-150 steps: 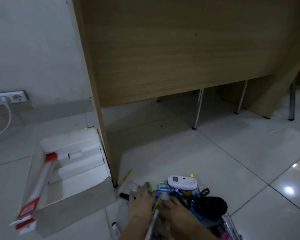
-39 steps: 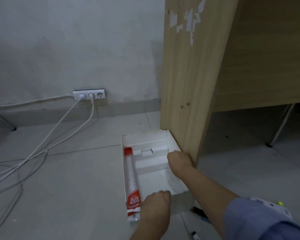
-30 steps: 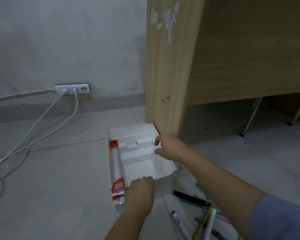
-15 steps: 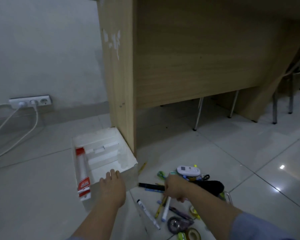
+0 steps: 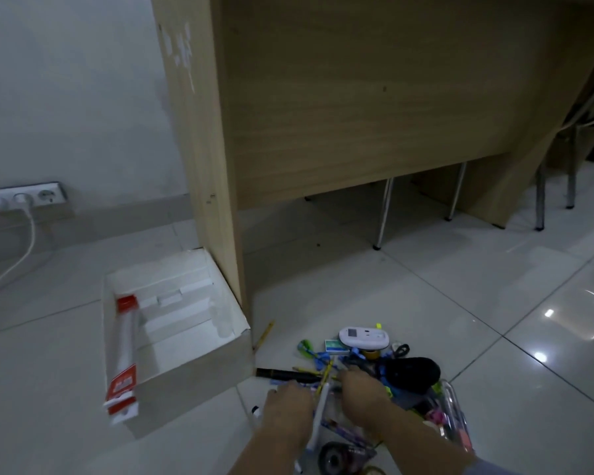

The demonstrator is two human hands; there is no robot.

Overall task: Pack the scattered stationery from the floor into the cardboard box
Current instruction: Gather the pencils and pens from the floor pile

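A white cardboard box (image 5: 192, 375) stands on the floor against the desk's side panel. A long ruler in a red and white sleeve (image 5: 124, 354) lies along the box's left side, its end sticking out over the front rim. To the right of the box lies a pile of stationery (image 5: 326, 365): pens, pencils, a black marker (image 5: 282, 373), a white device (image 5: 364, 335), a black pouch (image 5: 412, 373). My left hand (image 5: 288, 406) and my right hand (image 5: 364, 395) rest palm down on the pile's near side, a white pen (image 5: 321, 409) between them. Their fingers are hidden.
A wooden desk panel (image 5: 213, 166) rises just behind the box. A yellow pencil (image 5: 264, 334) lies by the box's right corner. A tape roll (image 5: 333, 457) sits near my wrists. Metal legs (image 5: 383, 214) stand under the desk. A wall socket (image 5: 24, 198) with cables is at the left.
Both hands have left the box and come down onto the stationery pile. My view has swung right and down, away from the box.
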